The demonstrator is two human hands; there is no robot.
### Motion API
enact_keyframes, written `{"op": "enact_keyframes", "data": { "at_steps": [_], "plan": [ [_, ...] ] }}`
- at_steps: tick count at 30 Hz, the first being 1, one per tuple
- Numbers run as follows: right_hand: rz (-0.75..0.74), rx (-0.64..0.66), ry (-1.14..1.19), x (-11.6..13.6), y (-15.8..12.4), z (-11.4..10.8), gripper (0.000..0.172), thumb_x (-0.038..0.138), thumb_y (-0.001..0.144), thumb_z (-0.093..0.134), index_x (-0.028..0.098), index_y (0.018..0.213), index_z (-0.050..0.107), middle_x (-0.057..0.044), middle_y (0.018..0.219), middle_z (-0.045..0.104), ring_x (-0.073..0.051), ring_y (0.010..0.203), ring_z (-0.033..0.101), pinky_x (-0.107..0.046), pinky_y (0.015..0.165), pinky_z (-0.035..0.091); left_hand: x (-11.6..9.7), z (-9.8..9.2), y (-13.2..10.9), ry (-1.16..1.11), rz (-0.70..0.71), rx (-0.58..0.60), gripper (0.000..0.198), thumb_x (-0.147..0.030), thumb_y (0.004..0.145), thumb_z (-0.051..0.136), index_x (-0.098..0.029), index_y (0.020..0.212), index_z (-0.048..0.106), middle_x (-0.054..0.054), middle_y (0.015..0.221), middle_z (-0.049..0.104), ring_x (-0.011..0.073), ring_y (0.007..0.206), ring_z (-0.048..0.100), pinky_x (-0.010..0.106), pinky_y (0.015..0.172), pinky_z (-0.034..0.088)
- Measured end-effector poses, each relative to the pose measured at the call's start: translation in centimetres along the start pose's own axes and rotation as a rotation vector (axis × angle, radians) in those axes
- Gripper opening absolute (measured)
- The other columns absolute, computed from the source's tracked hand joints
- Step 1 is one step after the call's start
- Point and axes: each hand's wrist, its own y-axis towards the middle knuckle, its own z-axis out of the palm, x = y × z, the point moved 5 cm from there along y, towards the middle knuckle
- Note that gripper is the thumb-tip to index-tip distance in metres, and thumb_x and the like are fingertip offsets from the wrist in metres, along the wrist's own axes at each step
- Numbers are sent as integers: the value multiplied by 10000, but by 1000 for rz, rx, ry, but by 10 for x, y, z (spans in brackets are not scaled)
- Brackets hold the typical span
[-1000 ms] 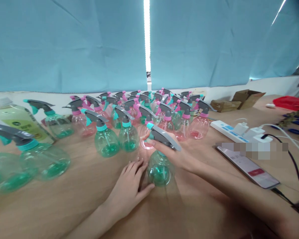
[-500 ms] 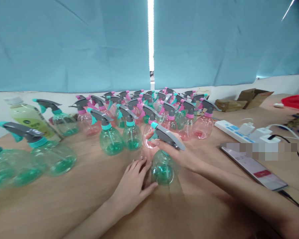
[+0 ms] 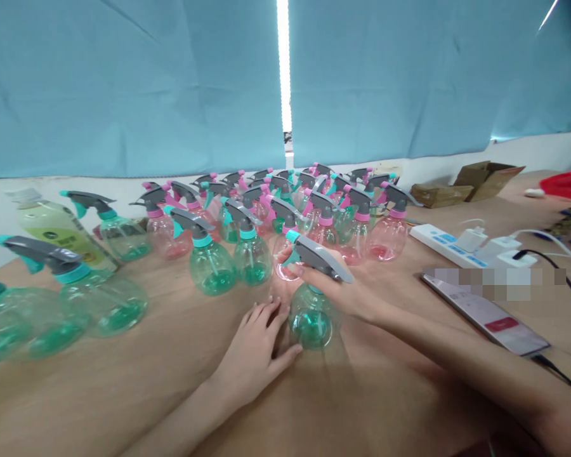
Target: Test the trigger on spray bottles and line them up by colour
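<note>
A blue curtain (image 3: 133,82) fills the upper half of the frame, above a wooden tabletop (image 3: 124,400) spanning the lower half. A crowd of green and pink trigger spray bottles (image 3: 212,270) stands across the middle. A labelled bottle of pale yellow liquid (image 3: 59,231) leans at the left, an open cardboard box (image 3: 488,181) sits at the right, and a white power strip (image 3: 450,247) lies below it. Just below the centre, a green spray bottle (image 3: 313,324) stands upright, directly under the right hand (image 3: 345,289), which is clamped around its neck and trigger. The left hand (image 3: 247,355) lies palm down at lower centre, fingers slightly apart, just left of that bottle's base; whether it touches cannot be told. A smartphone (image 3: 485,314) lies at the right. Smallest is the held bottle's turquoise nozzle (image 3: 292,237), pointing up and left.
</note>
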Motion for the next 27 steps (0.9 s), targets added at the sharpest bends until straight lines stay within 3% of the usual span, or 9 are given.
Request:
{"op": "enact_keyframes", "data": {
  "at_steps": [15,21,27],
  "plan": [
    [-2,-15,10,-2,0,0,123,247,840,592,216,957,613,9,853,628,-123,718,567,-298,704,471,0,0,1,2,-15,22,551,-513,930,552,-137,1333,518,189,1426,487,370,1322,425,560,1059,357],
    [1,11,4,-7,-1,-1,159,276,864,564,212,996,625,-16,882,644,-150,771,596,-309,704,477,-1,1,1,10,-10,25,552,-514,931,549,-132,1328,522,193,1429,480,371,1321,424,562,1061,354],
    [-46,-12,-55,-10,-1,-3,123,269,853,576,211,950,627,14,745,595,-129,659,537,-280,629,439,-1,1,2,33,-7,47,562,-501,940,542,-91,1324,524,217,1419,483,376,1318,419,564,1056,355]
  ]
}}
